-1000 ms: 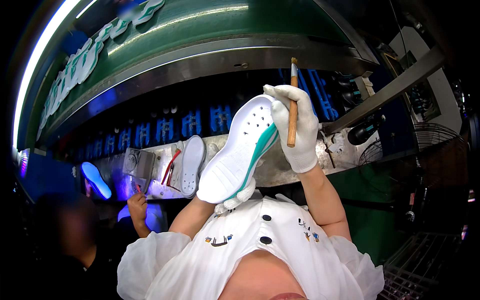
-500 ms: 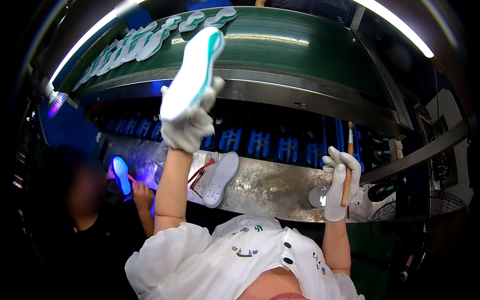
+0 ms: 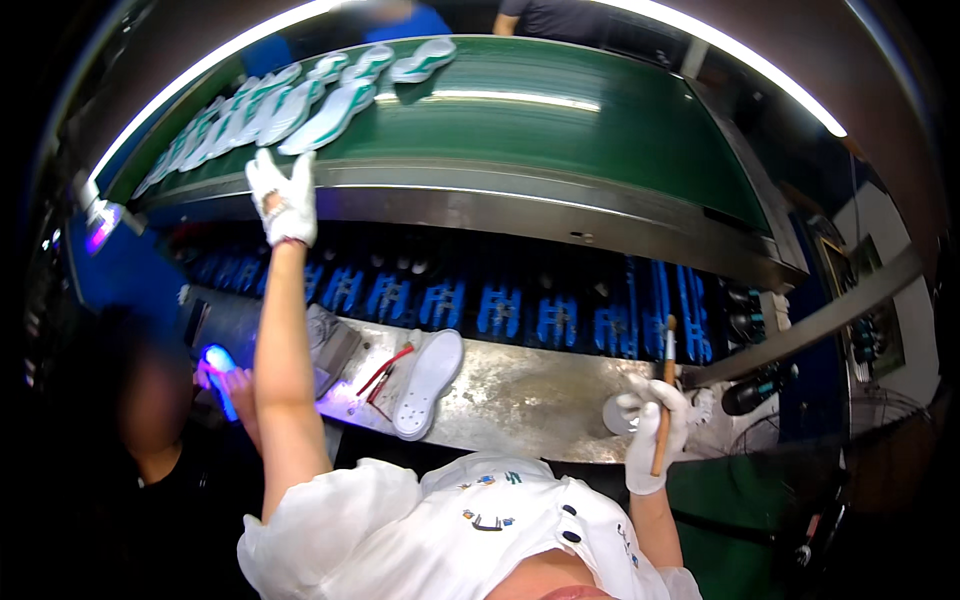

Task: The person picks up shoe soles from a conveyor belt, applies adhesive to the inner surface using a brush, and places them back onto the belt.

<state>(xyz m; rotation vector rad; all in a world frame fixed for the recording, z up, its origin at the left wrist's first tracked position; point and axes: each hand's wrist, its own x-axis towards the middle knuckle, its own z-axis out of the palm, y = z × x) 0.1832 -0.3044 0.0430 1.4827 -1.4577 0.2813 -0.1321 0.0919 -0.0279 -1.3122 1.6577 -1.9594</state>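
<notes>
One sole gone from my left hand [image 3: 283, 197] – fingers now spread, empty, near the belt [image 3: 560, 120] soles [image 3: 325, 115]. Right hand [image 3: 655, 430] grips the brush [image 3: 665, 390] – next sole [image 3: 428, 383] waits.

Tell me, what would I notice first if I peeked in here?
Probably the row of white-and-green shoe soles on the green conveyor belt up top, with the gloved left hand stretched up just below them. Lower right, the right hand grips a wooden-handled brush above the metal workbench.
</notes>
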